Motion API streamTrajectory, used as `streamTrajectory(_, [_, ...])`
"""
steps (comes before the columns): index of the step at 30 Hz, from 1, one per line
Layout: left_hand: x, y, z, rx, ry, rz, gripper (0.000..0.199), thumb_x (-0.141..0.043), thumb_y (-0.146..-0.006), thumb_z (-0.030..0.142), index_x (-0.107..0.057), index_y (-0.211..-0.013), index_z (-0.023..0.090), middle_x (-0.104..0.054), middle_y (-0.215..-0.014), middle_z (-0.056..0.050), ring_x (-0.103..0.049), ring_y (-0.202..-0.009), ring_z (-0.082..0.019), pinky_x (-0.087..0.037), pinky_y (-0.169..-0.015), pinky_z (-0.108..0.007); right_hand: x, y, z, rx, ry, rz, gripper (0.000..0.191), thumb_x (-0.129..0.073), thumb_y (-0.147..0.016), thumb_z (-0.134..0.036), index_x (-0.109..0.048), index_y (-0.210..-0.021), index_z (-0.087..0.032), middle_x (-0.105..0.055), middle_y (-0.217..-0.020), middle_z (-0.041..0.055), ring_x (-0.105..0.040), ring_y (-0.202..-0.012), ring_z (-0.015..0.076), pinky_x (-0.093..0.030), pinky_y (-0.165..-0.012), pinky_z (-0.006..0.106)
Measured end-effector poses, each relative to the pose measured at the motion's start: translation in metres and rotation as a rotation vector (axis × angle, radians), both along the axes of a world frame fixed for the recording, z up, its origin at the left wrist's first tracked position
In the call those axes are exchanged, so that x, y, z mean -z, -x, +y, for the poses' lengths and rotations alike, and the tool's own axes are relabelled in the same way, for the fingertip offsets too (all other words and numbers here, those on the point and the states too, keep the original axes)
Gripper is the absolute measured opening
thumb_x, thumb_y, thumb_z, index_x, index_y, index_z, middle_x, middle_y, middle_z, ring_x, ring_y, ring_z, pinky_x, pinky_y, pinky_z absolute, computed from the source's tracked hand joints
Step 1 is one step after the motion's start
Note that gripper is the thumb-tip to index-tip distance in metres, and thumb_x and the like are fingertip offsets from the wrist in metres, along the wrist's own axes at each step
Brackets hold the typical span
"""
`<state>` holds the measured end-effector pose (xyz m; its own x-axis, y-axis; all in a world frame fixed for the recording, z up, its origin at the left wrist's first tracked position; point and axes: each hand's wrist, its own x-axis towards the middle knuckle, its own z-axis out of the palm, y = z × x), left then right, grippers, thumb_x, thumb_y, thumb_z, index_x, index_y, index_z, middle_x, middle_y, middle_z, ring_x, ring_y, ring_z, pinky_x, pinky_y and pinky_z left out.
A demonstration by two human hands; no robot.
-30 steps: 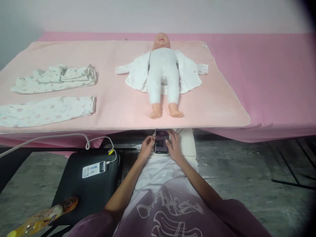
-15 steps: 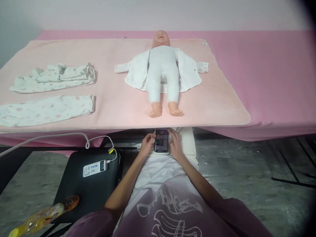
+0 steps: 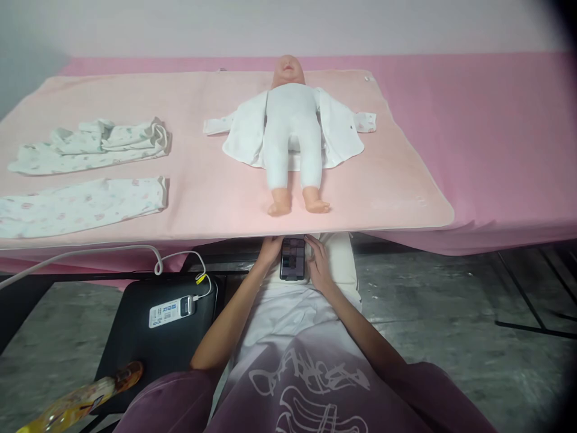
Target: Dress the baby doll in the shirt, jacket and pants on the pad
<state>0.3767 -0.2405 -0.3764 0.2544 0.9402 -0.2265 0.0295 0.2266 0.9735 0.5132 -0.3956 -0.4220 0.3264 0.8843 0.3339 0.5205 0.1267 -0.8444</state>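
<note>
A dark phone (image 3: 293, 260) lies face up on my lap, just below the table's front edge. My left hand (image 3: 271, 249) is at its left side near the top, its fingertips partly hidden by the table edge. My right hand (image 3: 319, 261) rests along the phone's right side with its fingers apart. On the pink mat above lies a baby doll (image 3: 293, 114) on its back, in a white bodysuit. An open white jacket (image 3: 246, 135) is spread around it, with the sleeves stretched out to both sides.
Folded patterned clothes (image 3: 90, 144) and patterned trousers (image 3: 85, 204) lie on the mat (image 3: 198, 198) at the left. A black stool (image 3: 171, 355) bears a white device (image 3: 170, 311) with a cable; a yellow bottle (image 3: 76, 403) is at lower left. Metal legs (image 3: 523, 294) stand at right.
My left hand has moved up a little, and its fingertips have gone under the table edge. The view has shifted slightly, so the doll and clothes appear a bit further left.
</note>
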Motion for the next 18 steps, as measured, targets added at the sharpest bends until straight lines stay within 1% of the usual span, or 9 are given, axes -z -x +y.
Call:
streamTrajectory(4, [0.0012,-0.0025,-0.0002,0.016,0.020,0.019,0.046,-0.088,-0.091,0.035,-0.081,-0.134,0.020,-0.086,-0.123,-0.012,-0.072,-0.139,-0.036,-0.041,-0.135,-0.055,-0.0007,0.0001,0.0001,-0.007,-0.013,0.014,0.053,-0.036,-0.121,-0.045,-0.051,-0.169,-0.028,-0.053,-0.171,0.0111,-0.050,-0.161,0.0289,-0.039,-0.138,0.057])
streamTrajectory(8, [0.0009,-0.0036,-0.0020,0.015,0.026,0.013,0.043,-0.087,-0.093,0.035,-0.082,-0.132,0.019,-0.086,-0.126,-0.013,-0.073,-0.138,-0.036,-0.044,-0.133,-0.054,-0.0030,0.0005,-0.0007,0.000,0.007,0.004,0.056,-0.034,-0.121,-0.050,-0.052,-0.169,-0.026,-0.054,-0.171,0.0126,-0.050,-0.161,0.0297,-0.040,-0.137,0.058])
streamTrajectory(12, [-0.0005,-0.0036,-0.0025,0.011,0.036,0.012,0.045,-0.089,-0.091,0.036,-0.082,-0.132,0.017,-0.086,-0.125,-0.014,-0.072,-0.138,-0.037,-0.046,-0.132,-0.053,-0.0044,0.0007,-0.0011,0.011,0.031,-0.014,0.059,-0.031,-0.122,-0.053,-0.051,-0.169,-0.026,-0.054,-0.170,0.0138,-0.051,-0.160,0.0304,-0.041,-0.136,0.059])
streamTrajectory(18, [0.0001,-0.0033,-0.0029,0.003,0.043,0.010,0.049,-0.089,-0.092,0.037,-0.080,-0.137,0.019,-0.084,-0.131,-0.013,-0.071,-0.142,-0.036,-0.046,-0.132,-0.053,-0.0050,0.0008,-0.0004,0.014,0.029,-0.021,0.061,-0.029,-0.122,-0.057,-0.051,-0.169,-0.025,-0.055,-0.169,0.0144,-0.051,-0.160,0.0312,-0.041,-0.135,0.060])
